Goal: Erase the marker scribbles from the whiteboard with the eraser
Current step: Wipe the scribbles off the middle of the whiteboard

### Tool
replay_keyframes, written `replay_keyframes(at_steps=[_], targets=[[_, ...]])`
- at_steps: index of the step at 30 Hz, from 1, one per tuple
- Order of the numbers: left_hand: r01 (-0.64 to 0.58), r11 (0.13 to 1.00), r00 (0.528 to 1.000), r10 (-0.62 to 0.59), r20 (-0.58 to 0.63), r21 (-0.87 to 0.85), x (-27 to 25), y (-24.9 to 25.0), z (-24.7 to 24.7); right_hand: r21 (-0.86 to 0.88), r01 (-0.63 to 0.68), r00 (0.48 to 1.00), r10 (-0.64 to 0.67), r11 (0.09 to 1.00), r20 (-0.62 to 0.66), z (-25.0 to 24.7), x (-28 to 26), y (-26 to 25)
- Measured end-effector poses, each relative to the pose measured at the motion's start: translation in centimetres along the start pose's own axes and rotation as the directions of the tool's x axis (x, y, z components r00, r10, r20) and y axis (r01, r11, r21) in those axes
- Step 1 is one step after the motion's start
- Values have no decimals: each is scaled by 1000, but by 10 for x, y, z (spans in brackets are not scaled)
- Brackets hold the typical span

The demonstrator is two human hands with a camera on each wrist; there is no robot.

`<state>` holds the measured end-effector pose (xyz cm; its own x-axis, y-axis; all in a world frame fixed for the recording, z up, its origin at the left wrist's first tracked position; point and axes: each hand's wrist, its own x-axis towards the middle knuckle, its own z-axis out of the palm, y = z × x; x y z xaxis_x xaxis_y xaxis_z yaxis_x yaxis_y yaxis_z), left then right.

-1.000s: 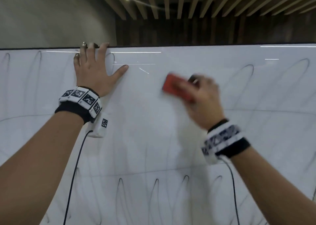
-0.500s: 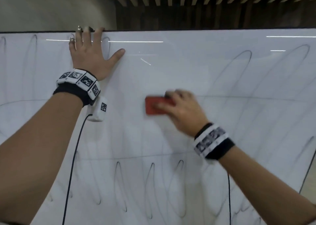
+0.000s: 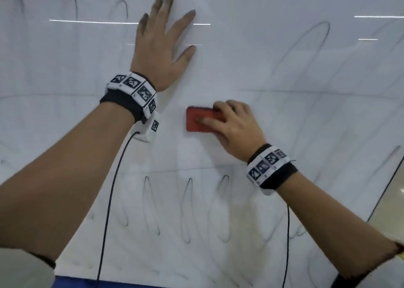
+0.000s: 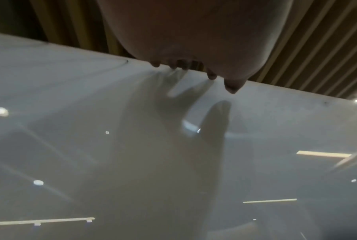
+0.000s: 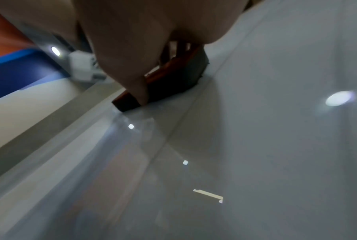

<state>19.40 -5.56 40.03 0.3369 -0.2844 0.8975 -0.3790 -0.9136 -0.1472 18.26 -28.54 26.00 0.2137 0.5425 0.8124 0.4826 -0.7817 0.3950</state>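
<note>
A large whiteboard fills the head view, with black marker loops along its lower part and fainter ones at the upper right. My right hand grips a red eraser and presses it flat on the board at mid-height. In the right wrist view the eraser shows its dark felt against the board, fingers curled round it. My left hand lies flat with spread fingers near the board's top edge. The left wrist view shows its fingertips touching the board.
More faint loops sit along the upper left of the board. The board's dark right edge slants down at the lower right, with pale floor beyond. A blue strip runs under the bottom edge. Cables hang from both wristbands.
My right hand has swept the eraser down and to the left across the board. The head view has tilted down, and the left hand now sits further right along the top edge.
</note>
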Motion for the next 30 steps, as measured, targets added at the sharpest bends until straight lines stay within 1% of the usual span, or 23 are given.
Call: replay_keyframes(at_steps=[1, 2, 5, 7, 8, 9, 10, 12, 13, 15, 16, 17, 18, 19, 21, 22, 23, 24, 25, 26, 28, 29, 30], targets=[[13, 1000, 1000, -13, -15, -6, -1, 3, 6, -3, -104, 990, 103, 995, -95, -15, 13, 19], [27, 1000, 999, -27, -31, -4, -2, 5, 11, -12, -222, 955, 215, 975, -203, -32, 26, 43], [57, 998, 996, -56, -63, 4, -3, 9, 21, 22, -495, 800, 465, 869, -380, -89, 59, 114], [75, 997, 994, -76, -82, -11, -4, 12, 26, 107, -580, 708, 565, 807, -425, -97, 62, 127], [84, 996, 992, -86, -95, -21, -3, 14, 28, 112, -587, 701, 572, 802, -426, -89, 58, 119], [93, 995, 990, -96, -106, -30, -3, 16, 30, 108, -559, 732, 551, 822, -401, -73, 47, 104], [104, 994, 988, -107, -112, -34, -3, 18, 32, 99, -490, 796, 492, 866, -353, -53, 28, 82], [120, 992, 986, -124, -110, -37, -3, 20, 33, 34, -274, 941, 275, 961, -196, -15, -22, 33], [125, 991, 986, -129, -106, -43, -3, 20, 33, 9, -157, 983, 157, 988, -97, -5, -44, 15], [123, 991, 987, -127, -100, -51, -4, 19, 34, 6, 15, 998, -16, 1000, 54, -10, -60, 17], [121, 991, 987, -125, -100, -48, -4, 18, 34, 15, 28, 998, -29, 999, 64, -21, -51, 33], [122, 992, 987, -126, -102, -45, -5, 18, 35, 18, -21, 1000, 21, 1000, 7, -35, -37, 52], [124, 991, 986, -128, -104, -44, -5, 19, 35, 13, -126, 987, 126, 992, -98, -50, -20, 76], [126, 991, 986, -130, -106, -46, -5, 19, 36, 0, -256, 942, 249, 967, -224, -68, -2, 103], [135, 989, 984, -140, -107, -54, -5, 20, 36, 66, -499, 773, 478, 864, -416, -101, 28, 152], [139, 989, 984, -144, -106, -57, -6, 21, 36, 129, -578, 681, 564, 806, -467, -108, 35, 163], [142, 988, 984, -147, -103, -59, -6, 22, 36, 173, -631, 613, 623, 756, -486, -107, 37, 163], [147, 987, 984, -152, -97, -59, -6, 22, 36, 187, -655, 583, 648, 732, -491, -98, 36, 152], [153, 986, 984, -158, -88, -60, -5, 23, 36, 184, -641, 606, 638, 746, -475, -85, 30, 133], [160, 985, 983, -164, -81, -58, -5, 25, 35, 164, -579, 688, 586, 799, -428, -70, 20, 110], [175, 984, 981, -178, -76, -45, -5, 26, 34, 52, -314, 914, 317, 948, -252, -40, -12, 68], [181, 983, 980, -183, -74, -40, -5, 28, 34, 12, -160, 976, 160, 987, -145, -33, -26, 58], [186, 982, 979, -188, -73, -41, -5, 28, 34, -1, -48, 997, 48, 999, -52, -33, -32, 61]])
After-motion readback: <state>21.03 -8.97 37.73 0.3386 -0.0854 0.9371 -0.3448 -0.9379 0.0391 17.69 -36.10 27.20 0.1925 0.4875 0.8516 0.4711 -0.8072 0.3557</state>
